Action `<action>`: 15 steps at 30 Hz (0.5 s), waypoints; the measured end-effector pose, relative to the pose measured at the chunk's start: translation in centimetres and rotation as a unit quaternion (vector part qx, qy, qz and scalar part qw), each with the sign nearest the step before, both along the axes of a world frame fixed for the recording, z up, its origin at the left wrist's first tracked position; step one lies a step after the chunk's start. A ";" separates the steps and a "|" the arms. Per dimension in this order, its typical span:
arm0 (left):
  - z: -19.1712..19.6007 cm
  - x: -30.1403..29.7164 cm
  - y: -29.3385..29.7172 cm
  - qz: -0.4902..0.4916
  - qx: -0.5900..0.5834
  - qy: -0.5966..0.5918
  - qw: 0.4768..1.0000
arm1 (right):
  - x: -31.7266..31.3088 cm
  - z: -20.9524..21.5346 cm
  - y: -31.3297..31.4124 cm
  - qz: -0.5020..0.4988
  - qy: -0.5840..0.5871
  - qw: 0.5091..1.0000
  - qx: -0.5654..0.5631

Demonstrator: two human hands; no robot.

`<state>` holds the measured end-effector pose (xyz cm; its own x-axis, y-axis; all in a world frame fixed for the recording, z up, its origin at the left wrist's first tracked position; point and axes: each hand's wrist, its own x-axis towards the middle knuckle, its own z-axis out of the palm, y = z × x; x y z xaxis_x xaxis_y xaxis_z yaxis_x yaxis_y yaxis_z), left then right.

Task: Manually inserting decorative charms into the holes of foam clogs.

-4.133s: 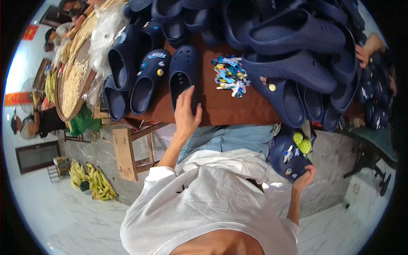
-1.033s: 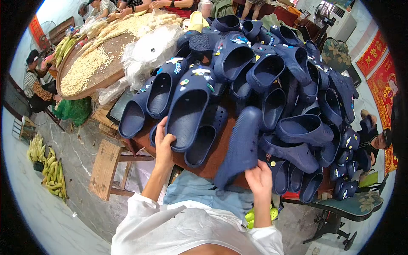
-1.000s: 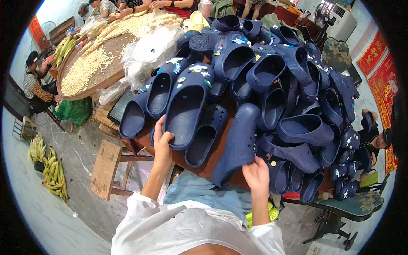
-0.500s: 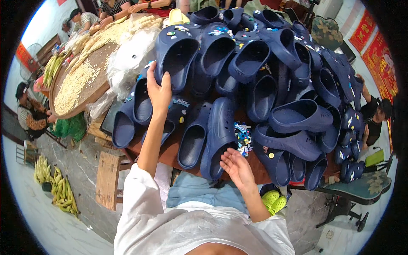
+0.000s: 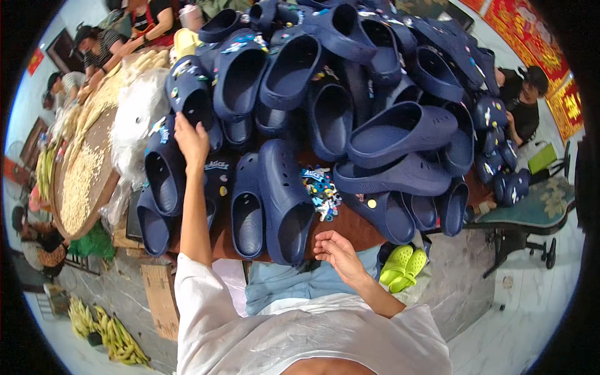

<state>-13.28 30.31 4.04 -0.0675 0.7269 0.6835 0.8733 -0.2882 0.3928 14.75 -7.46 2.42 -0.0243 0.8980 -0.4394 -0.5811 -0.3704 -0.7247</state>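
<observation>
A brown-cloth-covered worktop carries a heap of navy-blue foam clogs. One plain navy clog lies with its heel at the near edge. Toward the left edge sits a charm-studded navy clog; the left hand reaches its left side, thumb spread from fingers, grip unclear. The right hand, empty, fingers loosely curled, hovers just right of the plain clog's heel. Beyond it lie small multicoloured charms.

Brt light, L rim glare, dk shadows in clogs, bent edges, blk corners
</observation>
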 end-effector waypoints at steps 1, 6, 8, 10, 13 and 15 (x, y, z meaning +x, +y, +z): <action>-0.5 -0.2 -0.2 -0.002 0.009 0.008 1.000 | 0.1 0.2 0.0 0.003 -0.021 1.000 0.006; 3.7 4.3 -8.7 -0.091 0.026 -0.072 0.993 | 1.0 0.0 -0.3 0.000 -0.077 0.997 0.028; 4.9 5.5 -13.3 -0.181 0.009 -0.077 0.980 | 1.2 0.3 -0.2 0.012 -0.127 0.991 0.039; 4.9 6.7 -17.5 -0.216 -0.027 -0.086 0.972 | 1.6 0.3 -0.3 0.028 -0.180 0.981 0.064; 3.2 6.8 -22.5 -0.213 -0.098 -0.123 0.964 | 2.2 0.8 -0.4 0.068 -0.237 0.966 0.081; 2.3 6.1 -24.7 -0.184 -0.114 -0.148 0.965 | 2.3 1.4 0.1 0.089 -0.415 0.898 0.114</action>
